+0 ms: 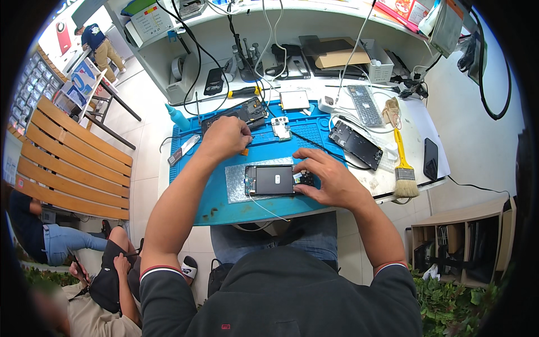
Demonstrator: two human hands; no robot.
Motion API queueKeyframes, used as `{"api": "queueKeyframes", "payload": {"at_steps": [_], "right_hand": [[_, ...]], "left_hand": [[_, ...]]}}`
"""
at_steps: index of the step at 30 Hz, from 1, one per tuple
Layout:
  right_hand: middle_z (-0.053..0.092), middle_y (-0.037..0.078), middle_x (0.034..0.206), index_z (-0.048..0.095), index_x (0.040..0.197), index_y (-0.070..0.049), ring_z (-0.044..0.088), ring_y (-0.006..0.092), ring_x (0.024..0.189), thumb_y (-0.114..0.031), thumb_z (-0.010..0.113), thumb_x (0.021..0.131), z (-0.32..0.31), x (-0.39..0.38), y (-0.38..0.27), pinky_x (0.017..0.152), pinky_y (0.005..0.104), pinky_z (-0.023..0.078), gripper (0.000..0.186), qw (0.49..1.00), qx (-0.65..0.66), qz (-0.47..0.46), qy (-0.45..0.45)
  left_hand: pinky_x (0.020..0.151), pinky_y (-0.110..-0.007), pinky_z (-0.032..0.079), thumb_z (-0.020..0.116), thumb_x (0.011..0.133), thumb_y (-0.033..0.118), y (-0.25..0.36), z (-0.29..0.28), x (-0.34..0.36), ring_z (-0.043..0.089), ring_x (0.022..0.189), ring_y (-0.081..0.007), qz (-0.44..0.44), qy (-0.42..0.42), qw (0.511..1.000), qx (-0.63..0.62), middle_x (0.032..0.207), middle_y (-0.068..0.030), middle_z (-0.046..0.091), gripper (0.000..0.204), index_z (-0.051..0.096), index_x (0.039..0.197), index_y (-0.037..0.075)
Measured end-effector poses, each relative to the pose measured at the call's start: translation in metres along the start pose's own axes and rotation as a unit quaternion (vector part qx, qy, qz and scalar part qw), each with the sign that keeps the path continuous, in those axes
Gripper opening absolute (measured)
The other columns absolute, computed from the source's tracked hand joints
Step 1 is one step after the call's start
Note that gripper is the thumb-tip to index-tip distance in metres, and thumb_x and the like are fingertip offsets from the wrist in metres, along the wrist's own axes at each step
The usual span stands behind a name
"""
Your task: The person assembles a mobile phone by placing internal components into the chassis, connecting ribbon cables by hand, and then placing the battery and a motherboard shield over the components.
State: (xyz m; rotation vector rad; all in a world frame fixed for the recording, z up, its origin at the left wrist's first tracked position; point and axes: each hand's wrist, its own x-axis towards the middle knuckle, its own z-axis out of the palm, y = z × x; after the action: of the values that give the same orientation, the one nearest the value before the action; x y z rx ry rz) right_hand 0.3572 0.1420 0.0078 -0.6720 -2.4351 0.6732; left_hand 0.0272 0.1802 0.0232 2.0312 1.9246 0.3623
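An opened phone (272, 180) lies on a sheet of bubble wrap (236, 182) at the front of a blue repair mat (210, 196). My right hand (325, 177) curves round its right end, thumb and fingers at opposite edges by a dark part. A thin white cable trails from the phone's left end. Farther back, my left hand (224, 137) is closed in a pinch low over the mat. Whatever its fingertips hold is too small to make out. Close to it are a dark phone frame (252, 110), a small orange piece (245, 152) and a silvery board (281, 128).
A dark phone shell (355, 146), a brush (405, 174) with a yellow handle and a black phone (430, 159) lie at the right. A teal bottle (178, 118) stands at the mat's left. Cables hang from the shelf. People sit at the lower left.
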Motion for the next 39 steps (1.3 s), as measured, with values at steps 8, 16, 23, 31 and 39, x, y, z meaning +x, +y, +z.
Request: {"api": "queueKeyframes", "payload": {"at_steps": [8, 16, 23, 31, 39], "right_hand": [[0.071, 0.014, 0.133, 0.075, 0.121, -0.005, 0.067, 0.0379, 0.127, -0.01, 0.082, 0.1, 0.001, 0.061, 0.008, 0.109, 0.048, 0.057, 0.022, 0.995, -0.077, -0.057, -0.021], [0.071, 0.015, 0.134, 0.085, 0.13, -0.012, 0.066, 0.0344, 0.13, -0.004, 0.081, 0.088, 0.028, 0.119, 0.021, 0.112, 0.0478, 0.057, 0.043, 0.967, -0.228, -0.013, -0.109], [0.07, 0.016, 0.139, 0.087, 0.132, -0.012, 0.066, 0.0342, 0.133, -0.007, 0.076, 0.095, 0.039, 0.13, 0.024, 0.111, 0.0477, 0.059, 0.039, 0.961, -0.249, -0.027, -0.117], [0.071, 0.015, 0.137, 0.088, 0.133, -0.014, 0.066, 0.0328, 0.132, -0.009, 0.075, 0.096, 0.042, 0.131, 0.028, 0.11, 0.047, 0.059, 0.039, 0.961, -0.25, -0.019, -0.117], [0.07, 0.014, 0.139, 0.088, 0.134, -0.015, 0.065, 0.0327, 0.135, -0.006, 0.078, 0.092, 0.043, 0.131, 0.034, 0.114, 0.0473, 0.058, 0.044, 0.964, -0.233, -0.015, -0.126]], "left_hand": [[0.083, -0.039, 0.063, 0.091, 0.092, 0.013, 0.0, -0.007, -0.002, 0.079, 0.093, -0.0204, -0.033, -0.019, 0.997, -0.07, 0.092, -0.0061, 0.077, 0.026, 0.086, 0.116, 0.004], [0.09, -0.038, 0.072, 0.075, 0.098, 0.002, -0.007, 0.005, 0.002, 0.073, 0.107, -0.0204, -0.079, 0.024, 0.924, -0.374, 0.123, -0.0088, 0.067, 0.035, 0.066, 0.132, 0.001], [0.09, -0.041, 0.073, 0.072, 0.099, 0.002, -0.003, 0.014, 0.004, 0.069, 0.114, -0.0216, -0.109, 0.066, 0.9, -0.416, 0.127, -0.0088, 0.06, 0.037, 0.063, 0.135, 0.003], [0.092, -0.042, 0.07, 0.072, 0.101, 0.003, -0.002, 0.021, 0.003, 0.067, 0.114, -0.0228, -0.127, 0.081, 0.866, -0.477, 0.131, -0.0078, 0.055, 0.038, 0.062, 0.137, 0.004], [0.092, -0.042, 0.07, 0.074, 0.101, 0.004, -0.003, 0.022, 0.004, 0.067, 0.114, -0.0229, -0.13, 0.081, 0.851, -0.503, 0.131, -0.008, 0.056, 0.039, 0.061, 0.138, 0.003]]}}
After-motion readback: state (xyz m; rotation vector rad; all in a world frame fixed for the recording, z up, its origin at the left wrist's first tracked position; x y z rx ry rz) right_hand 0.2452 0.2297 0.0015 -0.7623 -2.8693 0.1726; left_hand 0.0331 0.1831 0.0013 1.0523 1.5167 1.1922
